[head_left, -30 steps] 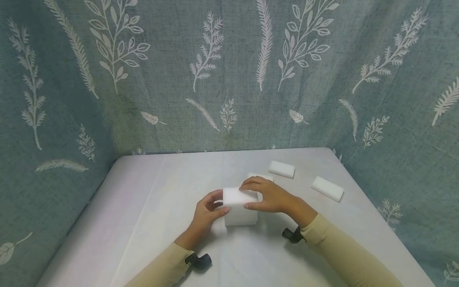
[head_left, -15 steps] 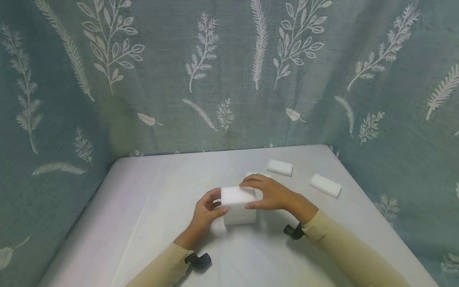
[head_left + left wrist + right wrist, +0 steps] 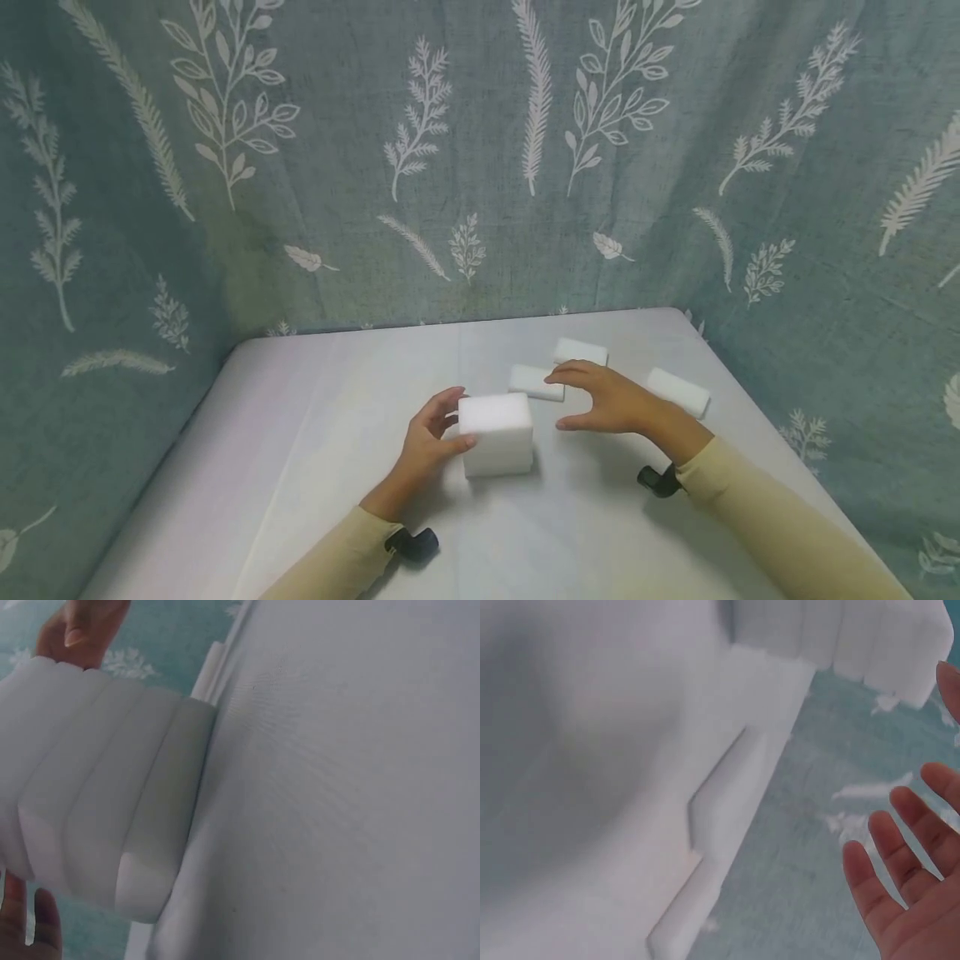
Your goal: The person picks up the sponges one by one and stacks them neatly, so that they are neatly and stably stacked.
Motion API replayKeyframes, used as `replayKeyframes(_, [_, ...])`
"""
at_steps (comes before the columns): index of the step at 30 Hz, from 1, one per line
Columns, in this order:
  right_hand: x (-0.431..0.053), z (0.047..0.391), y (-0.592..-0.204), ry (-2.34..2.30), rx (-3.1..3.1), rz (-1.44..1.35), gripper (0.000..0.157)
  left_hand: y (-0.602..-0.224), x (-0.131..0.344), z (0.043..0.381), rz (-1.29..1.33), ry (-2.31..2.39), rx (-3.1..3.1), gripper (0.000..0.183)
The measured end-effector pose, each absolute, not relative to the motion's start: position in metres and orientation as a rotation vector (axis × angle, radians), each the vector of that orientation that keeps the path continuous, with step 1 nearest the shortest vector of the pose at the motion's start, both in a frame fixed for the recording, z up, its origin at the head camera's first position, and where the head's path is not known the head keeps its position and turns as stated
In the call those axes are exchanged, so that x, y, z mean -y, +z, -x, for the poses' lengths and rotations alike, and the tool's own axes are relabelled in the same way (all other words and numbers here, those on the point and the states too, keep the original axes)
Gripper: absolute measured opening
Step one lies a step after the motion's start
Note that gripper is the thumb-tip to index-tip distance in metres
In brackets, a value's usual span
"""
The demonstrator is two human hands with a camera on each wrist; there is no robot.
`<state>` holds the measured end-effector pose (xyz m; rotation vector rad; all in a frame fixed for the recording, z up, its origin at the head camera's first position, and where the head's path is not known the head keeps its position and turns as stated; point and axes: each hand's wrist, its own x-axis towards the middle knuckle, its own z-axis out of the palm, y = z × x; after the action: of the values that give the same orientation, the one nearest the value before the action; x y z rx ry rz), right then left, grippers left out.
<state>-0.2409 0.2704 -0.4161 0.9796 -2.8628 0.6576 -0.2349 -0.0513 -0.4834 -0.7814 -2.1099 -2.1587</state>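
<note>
My left hand [image 3: 426,450], half-closed, holds the left side of a stack of white, rectangular, foam-like blocks [image 3: 498,433], while, right of it, my spread, unladen right hand [image 3: 617,402] partly masks three loose white blocks [image 3: 681,390] beyond.

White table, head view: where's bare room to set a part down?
Free: the table from the left hand out to its left edge; also the near patch between the sleeves, in front of the white stack. Crowded: behind and right of the stack, with the right hand and three loose blocks.
</note>
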Motion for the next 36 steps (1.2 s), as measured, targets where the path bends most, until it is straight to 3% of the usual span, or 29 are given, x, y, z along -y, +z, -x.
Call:
replayKeyframes(6, [-0.297,0.240,-0.416,0.614,2.906,-0.867,0.065,-0.468,0.045,0.227,0.760,-2.135,2.195,0.068])
replayKeyframes(16, [-0.324,0.242,-0.424,0.605,2.959,-0.731,0.062,-0.498,0.048,0.244,0.776,-2.160,2.084,0.065])
replayKeyframes(36, [-0.391,0.252,-0.458,0.652,2.986,-0.367,0.057,-0.500,0.049,0.243,0.766,-2.155,2.104,0.060])
